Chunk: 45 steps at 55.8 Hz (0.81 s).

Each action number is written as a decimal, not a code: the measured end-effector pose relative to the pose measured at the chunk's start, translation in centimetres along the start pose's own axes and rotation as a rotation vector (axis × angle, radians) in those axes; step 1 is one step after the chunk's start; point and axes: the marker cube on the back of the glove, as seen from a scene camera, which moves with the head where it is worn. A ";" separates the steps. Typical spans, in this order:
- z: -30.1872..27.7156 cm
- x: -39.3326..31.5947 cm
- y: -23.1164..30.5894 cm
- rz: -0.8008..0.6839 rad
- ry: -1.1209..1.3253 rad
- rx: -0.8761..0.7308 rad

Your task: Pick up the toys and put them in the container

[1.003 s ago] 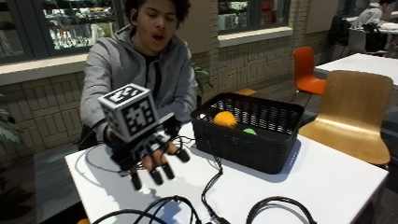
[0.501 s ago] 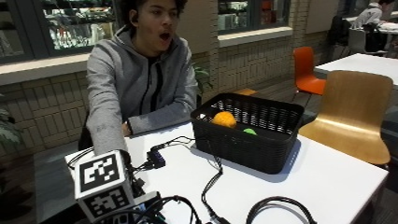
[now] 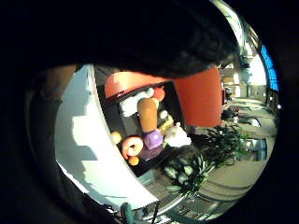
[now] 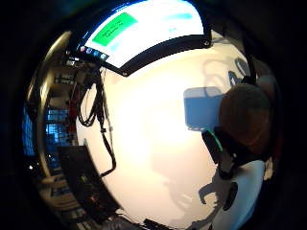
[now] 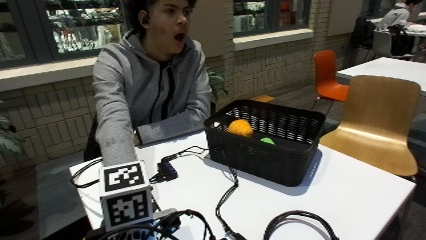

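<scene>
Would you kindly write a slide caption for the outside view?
A seated person reaches down past the white table, where a black basket holds an orange toy and a green toy.

Soft, even daylight fills the outside view, and the black basket drops only a faint shadow on the white table. In the thumb side palm view the tabletop glares almost to white, crossed by hard dark shadows. Both palm views bend strongly at their rims and fall to black.
</scene>
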 end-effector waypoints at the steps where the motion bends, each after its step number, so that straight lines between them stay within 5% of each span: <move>1: -0.1 0.0 0.1 -0.006 0.005 0.008; 11: -2.2 -1.6 0.9 -0.103 -0.019 0.100; 21: -8.6 -6.1 3.1 -0.356 -0.061 0.204; 33: -15.0 -16.3 11.9 -0.677 -0.112 0.437; 45: -17.9 -25.2 22.0 -1.012 -0.092 0.502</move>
